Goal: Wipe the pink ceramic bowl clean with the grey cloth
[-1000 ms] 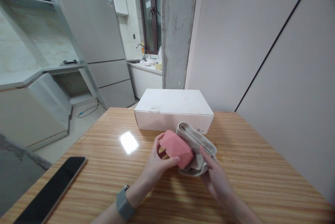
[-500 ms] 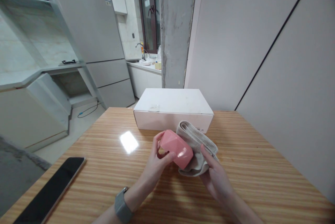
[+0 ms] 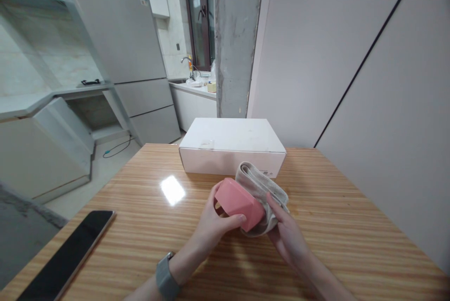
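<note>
A glossy pink container [image 3: 238, 202], small and box-like with angled sides, is gripped by my left hand [image 3: 216, 219], the thumb lying along its near side. Against its right side presses a folded grey cloth [image 3: 260, 188]. My right hand [image 3: 285, 228] holds this cloth, thumb on top and the other fingers underneath, mostly hidden. Both things are held over the wooden table. What is inside the pink container, if anything, I cannot see.
A closed white cardboard box [image 3: 232, 148] stands at the table's far edge, just beyond my hands. A black phone [image 3: 66, 256] lies at the left on the wooden table [image 3: 140, 235]. A white wall [image 3: 344, 48] rises to the right.
My left hand has turned the pink container slightly and shifted it a little to the right, further against the cloth. The right hand and cloth have moved slightly left.
</note>
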`<action>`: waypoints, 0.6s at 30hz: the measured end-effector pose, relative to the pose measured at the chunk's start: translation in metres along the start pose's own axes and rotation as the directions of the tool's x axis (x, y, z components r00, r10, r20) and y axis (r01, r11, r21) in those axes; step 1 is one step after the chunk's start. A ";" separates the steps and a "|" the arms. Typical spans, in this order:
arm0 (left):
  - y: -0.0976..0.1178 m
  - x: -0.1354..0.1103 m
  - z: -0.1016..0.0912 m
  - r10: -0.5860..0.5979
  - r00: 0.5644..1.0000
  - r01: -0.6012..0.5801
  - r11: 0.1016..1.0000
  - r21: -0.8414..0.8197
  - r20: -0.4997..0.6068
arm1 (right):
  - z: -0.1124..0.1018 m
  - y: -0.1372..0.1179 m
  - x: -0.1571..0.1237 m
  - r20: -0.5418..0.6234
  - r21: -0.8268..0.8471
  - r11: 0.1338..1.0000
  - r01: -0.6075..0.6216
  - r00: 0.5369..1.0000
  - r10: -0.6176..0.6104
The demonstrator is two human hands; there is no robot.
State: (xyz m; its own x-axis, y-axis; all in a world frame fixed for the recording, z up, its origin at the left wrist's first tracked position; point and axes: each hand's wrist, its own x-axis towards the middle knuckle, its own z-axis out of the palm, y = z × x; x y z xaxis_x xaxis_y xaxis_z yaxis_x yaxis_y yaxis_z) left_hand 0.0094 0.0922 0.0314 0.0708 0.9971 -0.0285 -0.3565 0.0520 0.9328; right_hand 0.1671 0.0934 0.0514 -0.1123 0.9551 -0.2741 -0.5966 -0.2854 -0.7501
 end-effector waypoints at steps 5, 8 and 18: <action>0.002 0.004 -0.003 0.004 0.998 -0.001 0.999 0.038 -0.057 | -0.001 0.001 -0.001 -0.016 0.032 0.999 0.004 1.000 -0.003; -0.001 0.005 -0.004 0.013 0.998 -0.013 1.000 0.014 -0.067 | -0.001 0.000 -0.001 -0.013 0.052 0.999 0.012 1.000 -0.011; 0.003 0.003 0.001 -0.034 0.999 0.030 0.977 -0.212 -0.015 | 0.004 -0.004 0.000 0.011 0.032 0.998 0.061 0.998 -0.061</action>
State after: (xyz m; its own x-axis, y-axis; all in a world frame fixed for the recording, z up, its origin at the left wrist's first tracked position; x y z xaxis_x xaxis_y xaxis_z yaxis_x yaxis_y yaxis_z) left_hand 0.0090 0.0949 0.0345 0.0693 0.9954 -0.0654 -0.5437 0.0927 0.8341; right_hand 0.1661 0.0947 0.0572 -0.0843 0.9716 -0.2213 -0.6275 -0.2243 -0.7457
